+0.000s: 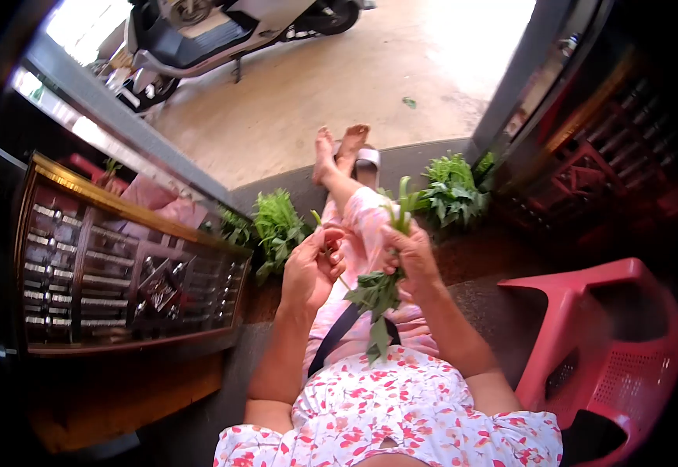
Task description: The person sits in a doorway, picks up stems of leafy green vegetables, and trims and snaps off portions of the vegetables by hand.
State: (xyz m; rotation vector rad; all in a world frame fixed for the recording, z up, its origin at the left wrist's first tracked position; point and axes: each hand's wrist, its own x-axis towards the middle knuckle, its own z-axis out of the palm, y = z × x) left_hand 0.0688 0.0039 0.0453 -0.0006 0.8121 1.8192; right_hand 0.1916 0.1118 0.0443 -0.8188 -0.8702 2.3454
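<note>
My right hand (411,253) is closed round a bunch of leafy greens (375,300), its pale green stems rising above the fist and its dark leaves hanging over my lap. To the left of it, my left hand (313,265) is closed with fingertips together on a thin green stem (316,218) that pokes up past the fingers. The two hands are apart, above my thighs. One pile of greens (278,226) lies on the floor to the left of my legs, and another pile (453,191) lies to the right.
A red plastic chair (619,350) lies at the right. On the left stands a dark carved wooden panel (129,268) with a glossy surface. A scooter (222,47) is parked beyond the doorway. A small leaf (409,102) lies on the pale floor (292,117).
</note>
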